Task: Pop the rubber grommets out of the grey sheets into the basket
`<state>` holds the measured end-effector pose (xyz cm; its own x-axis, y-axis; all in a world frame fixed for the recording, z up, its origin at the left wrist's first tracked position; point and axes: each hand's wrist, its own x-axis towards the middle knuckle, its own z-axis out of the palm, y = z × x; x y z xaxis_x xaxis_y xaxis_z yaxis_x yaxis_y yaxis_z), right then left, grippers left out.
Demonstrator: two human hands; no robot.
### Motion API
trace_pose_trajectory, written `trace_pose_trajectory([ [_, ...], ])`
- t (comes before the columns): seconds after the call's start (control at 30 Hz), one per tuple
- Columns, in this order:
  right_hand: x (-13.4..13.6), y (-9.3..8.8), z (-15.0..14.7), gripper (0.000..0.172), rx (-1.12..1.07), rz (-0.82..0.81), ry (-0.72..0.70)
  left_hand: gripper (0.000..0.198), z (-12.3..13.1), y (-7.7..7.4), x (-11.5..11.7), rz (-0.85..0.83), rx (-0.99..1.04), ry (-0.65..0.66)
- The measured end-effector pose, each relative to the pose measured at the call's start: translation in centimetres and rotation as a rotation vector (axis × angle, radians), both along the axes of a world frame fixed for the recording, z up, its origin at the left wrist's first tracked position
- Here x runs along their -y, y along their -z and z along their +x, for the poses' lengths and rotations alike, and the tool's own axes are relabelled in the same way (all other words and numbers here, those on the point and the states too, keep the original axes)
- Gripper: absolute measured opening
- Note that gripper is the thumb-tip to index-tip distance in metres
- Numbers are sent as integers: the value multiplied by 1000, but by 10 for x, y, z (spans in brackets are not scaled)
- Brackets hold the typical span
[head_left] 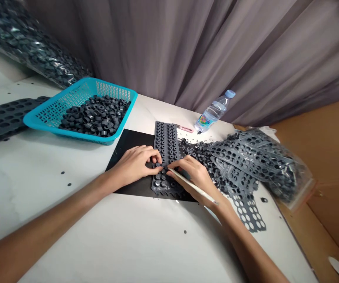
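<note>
the white worktop (pixel 69 220) carries a blue basket (pixel 39 118) of dark rings (pixel 95 116) at far left and a heap of punched strips (pixel 254 157) at right. in the middle, on a black mat (pixel 134 141), lies the grey rubber sheet (pixel 166 141); it looks light, soft and floppy, best held flat near its edges. the left hand (pixel 134 163) presses it with bent fingers, gripping nothing. the right hand (pixel 194 179) pinches a thin stick (pixel 193 186), its tip at a small ring (pixel 161 165).

Left hand (pixel 135 163) pressing rubber sheet (pixel 165 143); right hand (pixel 194 177) gripping thin stick (pixel 193 186).
</note>
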<state>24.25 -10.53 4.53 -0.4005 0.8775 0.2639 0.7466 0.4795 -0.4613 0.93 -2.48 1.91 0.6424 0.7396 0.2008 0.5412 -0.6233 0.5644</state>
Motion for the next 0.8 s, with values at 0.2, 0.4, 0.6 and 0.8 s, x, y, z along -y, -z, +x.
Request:
trace_pose_trajectory([
  [0.2,0,-1,-4,24,67,37,-26,10,1,0,1,-5,2,-8],
  [0.4,0,2,-7,28,127,72,4,11,1,1,0,-13,5,-3],
  [0.6,-1,18,-11,25,274,168,17,12,1,1,0,-4,-1,-6],
  [0.8,-7,23,-12,22,286,334,259,13,2,-2,0,-27,-20,-8],
])
